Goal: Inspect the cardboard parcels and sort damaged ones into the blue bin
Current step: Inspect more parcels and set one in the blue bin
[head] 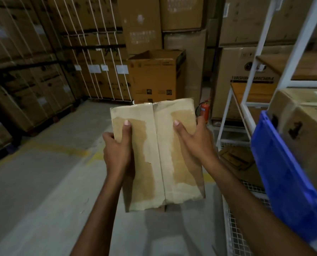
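Parcel (154, 163), flat and rectangular, hangs over the grey concrete floor (43, 182) between both hands; its pale paper skin is torn away in ragged patches either side of the centre seam, baring darker brown card, and its lower edge looks crumpled. Left hand (117, 150) grips the left edge, thumb flat on the top face and fingers curled round the side, while the right hand (194, 143) holds the right edge likewise. Smooth blue plastic bin (283, 182) sits just to the right on what seems a white wire-mesh rack (309, 84), a scuffed brown box (305, 126) inside it.
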